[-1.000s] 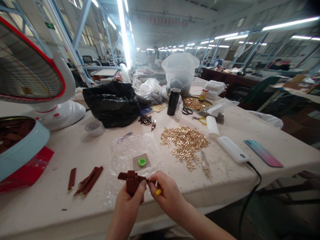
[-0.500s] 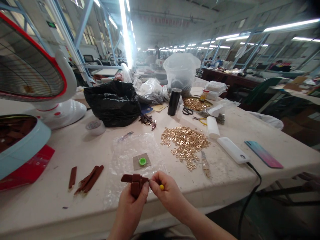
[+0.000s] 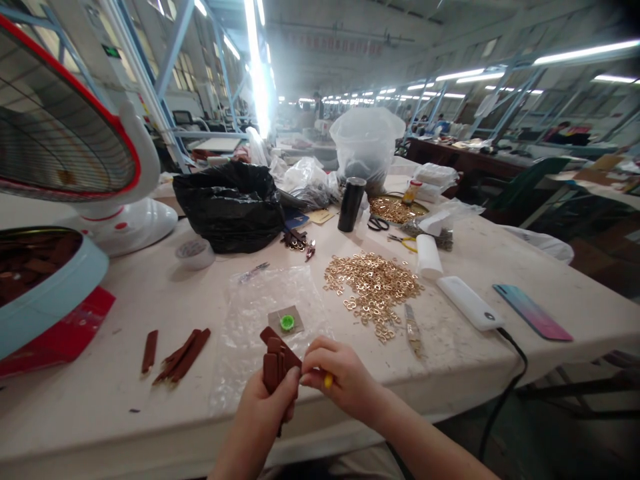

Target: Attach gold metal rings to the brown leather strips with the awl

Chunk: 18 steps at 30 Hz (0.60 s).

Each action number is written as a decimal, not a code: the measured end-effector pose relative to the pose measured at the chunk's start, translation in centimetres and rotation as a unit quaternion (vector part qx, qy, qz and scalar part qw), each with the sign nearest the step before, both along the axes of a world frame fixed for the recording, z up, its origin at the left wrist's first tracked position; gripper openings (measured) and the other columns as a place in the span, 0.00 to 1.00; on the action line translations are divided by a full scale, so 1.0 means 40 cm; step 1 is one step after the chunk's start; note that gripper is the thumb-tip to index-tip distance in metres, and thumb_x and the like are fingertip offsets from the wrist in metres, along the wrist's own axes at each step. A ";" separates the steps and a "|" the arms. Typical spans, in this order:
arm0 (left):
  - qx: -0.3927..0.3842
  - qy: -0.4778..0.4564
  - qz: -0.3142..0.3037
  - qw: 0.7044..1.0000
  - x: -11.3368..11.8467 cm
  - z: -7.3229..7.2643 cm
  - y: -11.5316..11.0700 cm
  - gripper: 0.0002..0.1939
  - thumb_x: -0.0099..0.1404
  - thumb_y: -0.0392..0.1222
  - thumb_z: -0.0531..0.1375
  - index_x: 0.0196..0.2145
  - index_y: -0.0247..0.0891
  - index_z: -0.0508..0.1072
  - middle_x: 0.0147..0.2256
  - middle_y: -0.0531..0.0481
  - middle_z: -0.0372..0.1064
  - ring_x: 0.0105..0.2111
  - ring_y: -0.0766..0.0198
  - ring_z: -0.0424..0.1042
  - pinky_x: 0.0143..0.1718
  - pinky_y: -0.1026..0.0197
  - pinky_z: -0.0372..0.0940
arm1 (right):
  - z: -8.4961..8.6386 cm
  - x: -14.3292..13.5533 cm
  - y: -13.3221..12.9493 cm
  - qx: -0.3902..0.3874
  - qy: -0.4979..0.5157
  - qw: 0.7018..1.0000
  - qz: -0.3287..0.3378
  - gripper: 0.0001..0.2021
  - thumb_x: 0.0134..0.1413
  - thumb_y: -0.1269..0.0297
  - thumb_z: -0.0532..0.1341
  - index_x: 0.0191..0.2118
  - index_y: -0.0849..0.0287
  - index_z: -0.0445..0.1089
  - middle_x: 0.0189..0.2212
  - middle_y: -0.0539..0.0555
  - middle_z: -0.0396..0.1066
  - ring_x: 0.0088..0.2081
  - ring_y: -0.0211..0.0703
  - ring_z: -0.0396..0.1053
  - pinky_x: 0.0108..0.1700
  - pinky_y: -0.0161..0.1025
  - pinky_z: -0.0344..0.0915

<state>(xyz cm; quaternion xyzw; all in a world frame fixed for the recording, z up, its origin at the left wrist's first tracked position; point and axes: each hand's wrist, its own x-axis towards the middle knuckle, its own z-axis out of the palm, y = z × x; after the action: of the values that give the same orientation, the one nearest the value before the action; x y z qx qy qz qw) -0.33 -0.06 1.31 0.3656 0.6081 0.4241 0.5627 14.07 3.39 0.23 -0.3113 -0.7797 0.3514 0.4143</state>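
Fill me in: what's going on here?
A person's left hand grips a bunch of brown strips. The right hand, holding a mostly hidden yellow object, is at one strip's end. Loose brown strips lie left on the table, gold-coloured metal links lie heaped to the right, and a small green cup sits ahead on a card.

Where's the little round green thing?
Head view, left of centre: the green thing sits on a square brown card atop clear plastic sheet, beyond the left hand.
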 end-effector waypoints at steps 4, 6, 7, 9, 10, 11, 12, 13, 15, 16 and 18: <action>0.073 0.084 -0.001 0.994 0.004 -0.006 -0.011 0.13 0.50 0.48 0.59 0.17 0.39 0.62 0.11 0.60 0.54 0.13 0.71 0.53 0.15 0.67 0.48 | -0.009 -0.010 -0.006 -0.182 0.053 0.982 -0.028 0.08 0.48 0.64 0.61 0.24 0.58 0.62 0.21 0.47 0.59 0.24 0.36 0.57 0.27 0.33 0.55; 0.101 0.109 -0.045 0.988 -0.007 -0.007 -0.010 0.11 0.52 0.47 0.58 0.18 0.39 0.63 0.12 0.59 0.55 0.14 0.69 0.55 0.17 0.66 0.52 | -0.012 -0.010 -0.009 -0.267 0.094 0.959 -0.019 0.07 0.46 0.64 0.62 0.29 0.57 0.62 0.21 0.45 0.58 0.23 0.34 0.55 0.26 0.33 0.53; 0.119 0.125 -0.070 0.982 -0.012 -0.006 -0.008 0.10 0.53 0.45 0.57 0.19 0.39 0.65 0.14 0.58 0.57 0.16 0.67 0.57 0.18 0.65 0.54 | -0.014 -0.009 -0.010 -0.289 0.107 0.951 -0.013 0.08 0.46 0.64 0.62 0.30 0.57 0.62 0.22 0.45 0.58 0.23 0.34 0.55 0.26 0.32 0.53; 0.159 0.151 -0.113 0.969 -0.021 -0.002 -0.001 0.06 0.54 0.42 0.57 0.23 0.38 0.69 0.18 0.54 0.63 0.21 0.64 0.63 0.24 0.64 0.58 | -0.016 -0.008 -0.010 -0.274 0.109 0.955 -0.020 0.07 0.46 0.65 0.62 0.30 0.57 0.62 0.23 0.45 0.58 0.25 0.35 0.56 0.27 0.33 0.54; 0.172 0.153 -0.126 0.965 -0.022 -0.001 0.002 0.05 0.54 0.41 0.57 0.26 0.38 0.70 0.21 0.53 0.65 0.24 0.62 0.65 0.26 0.63 0.60 | -0.017 -0.009 -0.010 -0.251 0.104 0.962 -0.033 0.07 0.46 0.64 0.62 0.29 0.58 0.62 0.24 0.46 0.58 0.26 0.35 0.56 0.28 0.33 0.54; 0.177 0.145 -0.132 0.965 -0.020 0.000 0.005 0.05 0.54 0.41 0.57 0.28 0.38 0.71 0.23 0.52 0.66 0.26 0.62 0.65 0.28 0.63 0.60 | -0.017 -0.010 -0.010 -0.234 0.106 0.965 -0.046 0.07 0.46 0.64 0.62 0.27 0.58 0.62 0.24 0.47 0.59 0.27 0.36 0.56 0.29 0.34 0.54; 0.171 0.131 -0.127 0.968 -0.016 -0.001 0.008 0.06 0.54 0.42 0.58 0.29 0.38 0.71 0.23 0.53 0.66 0.26 0.62 0.65 0.28 0.63 0.60 | -0.017 -0.013 -0.010 -0.230 0.119 0.965 -0.052 0.08 0.47 0.62 0.62 0.27 0.58 0.62 0.25 0.47 0.59 0.27 0.36 0.56 0.30 0.34 0.54; 0.159 0.111 -0.112 0.975 -0.011 -0.002 0.009 0.07 0.53 0.43 0.58 0.29 0.38 0.70 0.22 0.54 0.65 0.24 0.64 0.63 0.27 0.63 0.60 | -0.017 -0.017 -0.010 -0.241 0.143 0.959 -0.051 0.09 0.47 0.59 0.61 0.27 0.58 0.62 0.25 0.47 0.59 0.28 0.37 0.57 0.31 0.34 0.55; 0.127 0.070 -0.055 0.988 0.004 -0.005 0.009 0.10 0.52 0.46 0.60 0.28 0.37 0.70 0.19 0.57 0.61 0.20 0.67 0.59 0.23 0.65 0.57 | -0.016 -0.027 -0.012 -0.297 0.200 0.933 -0.035 0.12 0.49 0.54 0.60 0.29 0.58 0.62 0.24 0.47 0.60 0.27 0.36 0.57 0.31 0.34 0.57; 0.116 0.055 -0.023 0.991 0.011 -0.007 0.009 0.10 0.51 0.47 0.60 0.28 0.37 0.70 0.18 0.58 0.59 0.18 0.68 0.57 0.22 0.65 0.56 | -0.015 -0.032 -0.013 -0.325 0.220 0.919 -0.027 0.14 0.49 0.52 0.59 0.30 0.58 0.62 0.23 0.46 0.59 0.26 0.36 0.57 0.32 0.34 0.57; 0.114 0.040 0.029 0.992 0.021 -0.008 0.007 0.11 0.49 0.47 0.61 0.27 0.37 0.71 0.18 0.58 0.59 0.18 0.69 0.56 0.22 0.65 0.56 | -0.012 -0.040 -0.015 -0.342 0.231 0.910 -0.028 0.15 0.49 0.50 0.59 0.30 0.58 0.62 0.23 0.46 0.59 0.26 0.36 0.58 0.32 0.34 0.58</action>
<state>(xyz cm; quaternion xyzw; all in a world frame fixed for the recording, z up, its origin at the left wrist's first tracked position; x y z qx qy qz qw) 0.51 0.21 0.98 0.4264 0.5885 0.4914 0.4800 12.47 2.80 -0.26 -0.3655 -0.4850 0.6474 0.4604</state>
